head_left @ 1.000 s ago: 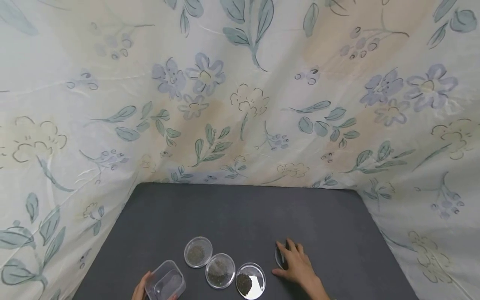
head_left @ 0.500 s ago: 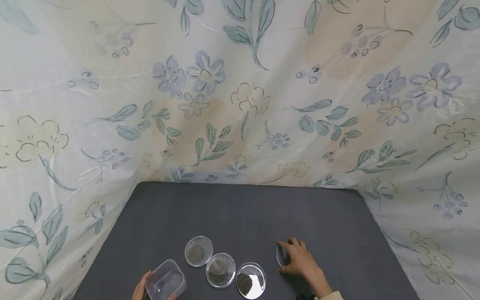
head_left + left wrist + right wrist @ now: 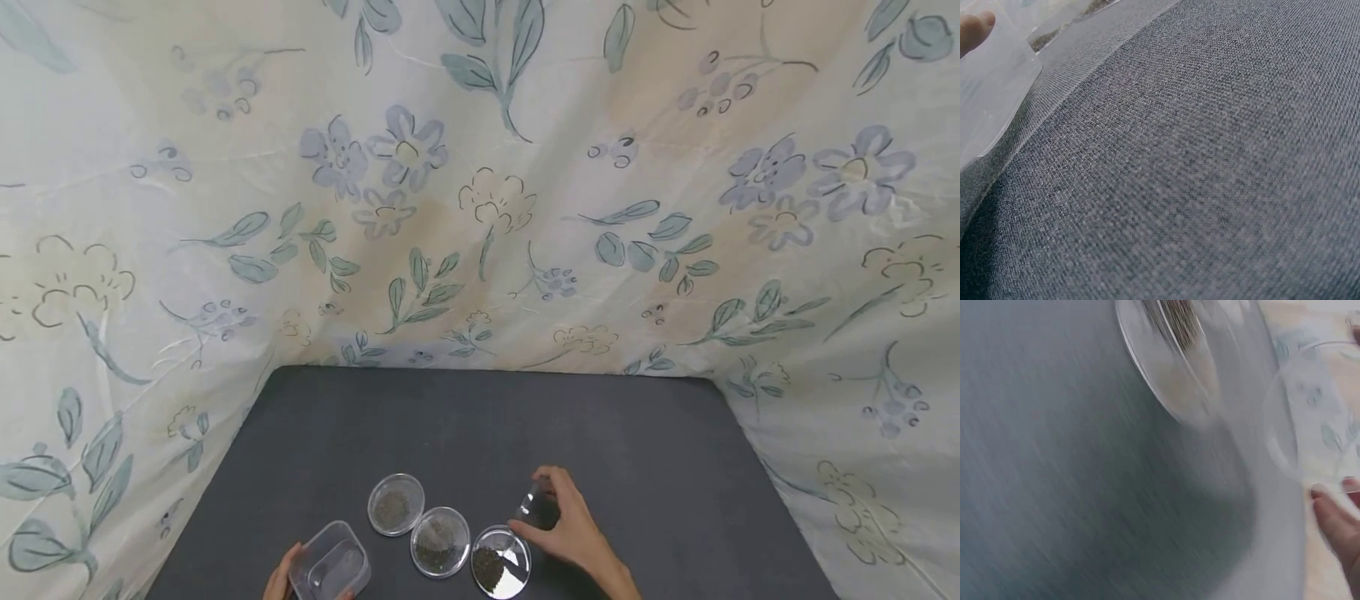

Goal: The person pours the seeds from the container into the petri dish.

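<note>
**Holding a clear lid over the seed dishes**

Gripping a round clear lid (image 3: 534, 507) between thumb and curled fingers, the right hand (image 3: 573, 529) keeps it tilted and lifted off the dark mat (image 3: 645, 450). Just below and to the left of those fingertips sits an open dish (image 3: 501, 561) with a heap of dark seeds on its left side; the lid hangs near that dish's far right rim, apart from it as far as the head view shows. In the right wrist view the lid (image 3: 1310, 412) is a blurred clear disc pinched at its lower edge by a fingertip (image 3: 1335, 509), with a seed dish (image 3: 1175, 356) beyond it.

Two more dishes lie further left of the right fingers, in a slanting row: the middle dish (image 3: 440, 541) touching or nearly touching the open one, and the far dish (image 3: 396, 504) just beyond, both with a thin scatter of seeds.

At the mat's near left edge, the left hand (image 3: 279, 579) holds a clear square box (image 3: 330, 568), fingers wrapped round its left side and thumb at its near side. The left wrist view shows one fingertip (image 3: 974, 31) against the box wall (image 3: 991, 87) and mat weave everywhere else.

A floral sheet (image 3: 480, 192) rises behind and beside the mat.
</note>
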Motion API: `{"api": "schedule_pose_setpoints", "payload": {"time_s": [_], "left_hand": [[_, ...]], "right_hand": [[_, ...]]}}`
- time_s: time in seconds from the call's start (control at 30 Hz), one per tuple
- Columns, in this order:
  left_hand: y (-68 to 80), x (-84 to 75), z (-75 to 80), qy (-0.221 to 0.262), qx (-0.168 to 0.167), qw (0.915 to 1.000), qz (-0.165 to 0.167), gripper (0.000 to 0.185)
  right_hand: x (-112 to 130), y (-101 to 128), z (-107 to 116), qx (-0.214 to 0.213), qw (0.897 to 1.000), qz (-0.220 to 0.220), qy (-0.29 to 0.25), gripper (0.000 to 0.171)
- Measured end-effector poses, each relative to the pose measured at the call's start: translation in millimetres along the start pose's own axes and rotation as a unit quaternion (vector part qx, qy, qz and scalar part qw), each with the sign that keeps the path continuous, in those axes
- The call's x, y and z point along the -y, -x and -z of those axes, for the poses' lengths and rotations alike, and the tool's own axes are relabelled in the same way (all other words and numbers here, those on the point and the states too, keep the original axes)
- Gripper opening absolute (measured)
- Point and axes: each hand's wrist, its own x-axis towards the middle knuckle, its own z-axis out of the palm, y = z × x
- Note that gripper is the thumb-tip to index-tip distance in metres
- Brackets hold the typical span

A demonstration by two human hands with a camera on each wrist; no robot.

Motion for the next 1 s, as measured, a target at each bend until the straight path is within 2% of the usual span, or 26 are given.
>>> {"api": "schedule_pose_setpoints", "payload": {"time_s": [0.1,0.2,0.43,0.57,0.7,0.9,1.0], "left_hand": [[0.3,1.0,-1.2,0.003,-0.002,1.0000,-0.006,0.102],[1.0,1.1,-1.7,0.007,-0.001,1.0000,-0.006,0.102],[1.9,-0.5,0.1,0.008,0.012,0.9999,0.008,0.103],[1.9,-1.8,2.3,-0.004,0.020,0.9997,0.015,0.105],[3.0,-1.6,1.4,0.002,0.012,0.9998,0.012,0.104],[4.4,-4.3,2.1,0.005,0.014,0.9997,0.019,0.104],[5.1,-6.3,3.9,-0.002,0.025,0.9993,0.027,0.106]], "right_hand": [[6.0,6.1,-12.9,-0.015,0.998,-0.005,-0.056,0.065],[9.7,12.7,-23.5,-0.031,0.997,-0.009,-0.075,0.065],[-0.7,31.9,-44.4,-0.069,0.995,0.072,-0.005,0.065],[-10.3,41.0,-52.7,-0.049,0.995,0.086,0.013,0.061],[-17.1,48.4,-57.5,-0.030,0.994,0.098,0.025,0.057],[-16.0,51.6,-55.0,0.025,0.996,0.075,0.035,0.044],[-18.2,51.4,-53.1,0.050,0.994,0.084,0.039,0.055]]}}
